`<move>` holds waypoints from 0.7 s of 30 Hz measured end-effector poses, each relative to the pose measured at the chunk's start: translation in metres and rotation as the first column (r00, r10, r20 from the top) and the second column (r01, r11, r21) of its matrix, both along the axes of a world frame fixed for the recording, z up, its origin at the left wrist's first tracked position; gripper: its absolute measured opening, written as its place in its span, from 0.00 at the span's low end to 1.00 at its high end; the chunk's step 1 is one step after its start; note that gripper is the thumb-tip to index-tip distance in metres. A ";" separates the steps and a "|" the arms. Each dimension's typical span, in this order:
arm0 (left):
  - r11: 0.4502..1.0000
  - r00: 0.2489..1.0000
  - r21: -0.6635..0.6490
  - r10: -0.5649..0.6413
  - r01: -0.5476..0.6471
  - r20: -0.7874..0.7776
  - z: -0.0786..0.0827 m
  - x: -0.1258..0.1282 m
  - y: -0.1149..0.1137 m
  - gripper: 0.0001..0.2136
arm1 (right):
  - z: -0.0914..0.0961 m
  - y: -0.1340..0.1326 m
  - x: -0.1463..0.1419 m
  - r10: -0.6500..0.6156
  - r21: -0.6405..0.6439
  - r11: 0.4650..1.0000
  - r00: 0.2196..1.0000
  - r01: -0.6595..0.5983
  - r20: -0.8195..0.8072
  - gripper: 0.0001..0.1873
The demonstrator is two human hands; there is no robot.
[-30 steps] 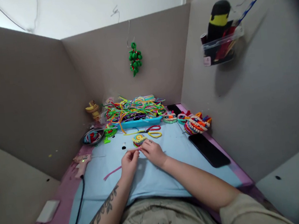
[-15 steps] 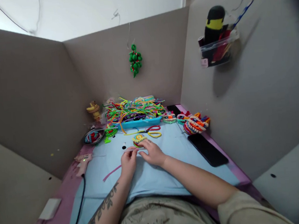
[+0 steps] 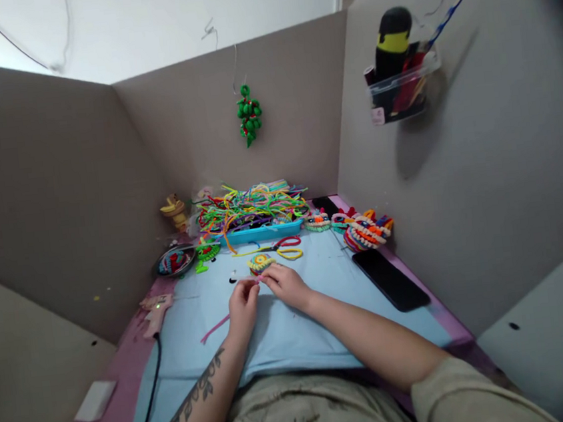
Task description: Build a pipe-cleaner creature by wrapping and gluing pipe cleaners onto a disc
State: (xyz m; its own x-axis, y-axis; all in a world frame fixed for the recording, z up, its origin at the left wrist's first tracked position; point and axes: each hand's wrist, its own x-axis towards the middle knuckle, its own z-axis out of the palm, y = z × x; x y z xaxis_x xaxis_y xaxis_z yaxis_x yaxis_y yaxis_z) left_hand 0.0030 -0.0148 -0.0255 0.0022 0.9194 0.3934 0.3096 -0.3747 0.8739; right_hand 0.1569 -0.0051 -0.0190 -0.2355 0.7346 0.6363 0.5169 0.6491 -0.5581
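My left hand and my right hand meet over the light blue mat, fingertips pinched together on a thin pink pipe cleaner that trails down and left from the left hand. Just beyond the fingers lies a small round coiled piece in yellow, green and red. Red-handled scissors and a yellow loop lie behind it.
A blue tray heaped with coloured pipe cleaners stands at the back. Finished coiled pieces sit back right, a black phone at right. A glue gun with black cord and a small bowl are at left. Grey partition walls enclose the desk.
Both hands stay pinched on the pink pipe cleaner with only slight finger movement; its loose end has shifted a little right. The view has drifted slightly.
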 end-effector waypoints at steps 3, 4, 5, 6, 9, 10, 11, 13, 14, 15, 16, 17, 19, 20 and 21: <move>1.000 0.999 -0.014 -0.015 0.014 -0.042 0.000 -0.002 0.001 0.09 | 0.001 0.002 0.001 -0.033 -0.010 0.999 0.999 0.033 -0.021 0.10; 1.000 0.999 -0.019 -0.017 0.016 -0.039 0.001 -0.003 0.001 0.09 | 0.001 0.002 0.001 -0.042 -0.012 0.999 0.999 0.042 -0.022 0.10; 0.999 0.999 -0.028 -0.020 0.019 -0.029 0.001 -0.003 0.001 0.10 | 0.001 0.003 0.001 -0.051 -0.012 0.999 0.999 0.050 -0.020 0.10; 0.999 1.000 -0.040 -0.026 0.026 -0.016 0.001 -0.003 0.002 0.10 | 0.000 0.003 0.001 -0.058 -0.009 0.998 0.998 0.058 -0.018 0.09; 0.995 0.998 -0.080 -0.048 0.052 0.050 -0.001 -0.002 0.003 0.11 | -0.002 0.004 0.000 -0.078 0.022 0.997 0.997 0.078 -0.025 0.07; 0.994 0.996 -0.091 -0.055 0.062 0.077 -0.002 -0.002 0.003 0.11 | -0.002 0.004 -0.001 -0.083 0.036 0.996 0.996 0.084 -0.030 0.07; 0.993 0.993 -0.100 -0.058 0.069 0.103 -0.002 -0.001 0.003 0.12 | -0.003 0.004 -0.001 -0.086 0.051 0.995 0.996 0.088 -0.034 0.06; 0.991 0.987 -0.116 -0.054 0.072 0.150 -0.002 0.001 0.003 0.12 | -0.004 0.004 -0.002 -0.088 0.081 0.993 0.996 0.090 -0.034 0.04; 0.990 0.985 -0.124 -0.050 0.071 0.168 -0.001 0.002 0.003 0.12 | -0.004 0.003 -0.003 -0.087 0.096 0.991 0.996 0.089 -0.028 0.04; 0.989 0.982 -0.132 -0.045 0.070 0.181 0.000 0.003 0.002 0.12 | -0.004 0.002 -0.003 -0.087 0.110 0.990 0.996 0.088 -0.019 0.04; 0.988 0.981 -0.138 -0.042 0.069 0.190 0.001 0.003 0.002 0.12 | -0.004 0.001 -0.004 -0.089 0.125 0.988 0.996 0.089 -0.007 0.04; 0.988 0.980 -0.140 -0.041 0.069 0.195 0.003 0.004 0.001 0.12 | -0.004 0.000 -0.004 -0.094 0.139 0.986 0.996 0.092 0.007 0.04; 0.989 0.981 -0.134 -0.039 0.065 0.191 0.005 0.005 0.001 0.12 | -0.004 -0.001 -0.005 -0.108 0.171 0.980 0.993 0.100 0.042 0.04; 0.990 0.983 -0.128 -0.035 0.059 0.180 0.006 0.005 0.001 0.12 | -0.004 -0.002 -0.005 -0.116 0.190 0.977 0.991 0.102 0.064 0.05; 0.991 0.986 -0.122 -0.028 0.048 0.166 0.006 0.005 0.002 0.12 | -0.004 -0.002 -0.005 -0.125 0.208 0.973 0.988 0.104 0.087 0.05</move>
State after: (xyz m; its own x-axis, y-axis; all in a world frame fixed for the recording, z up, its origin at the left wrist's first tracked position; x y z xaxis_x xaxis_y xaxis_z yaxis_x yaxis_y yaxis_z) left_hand 0.0075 -0.0130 -0.0193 -0.0167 0.9619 0.2730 0.1460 -0.2678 0.9523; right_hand 0.1515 -0.0069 -0.0232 -0.2266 0.6186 0.7523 0.6403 0.6766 -0.3636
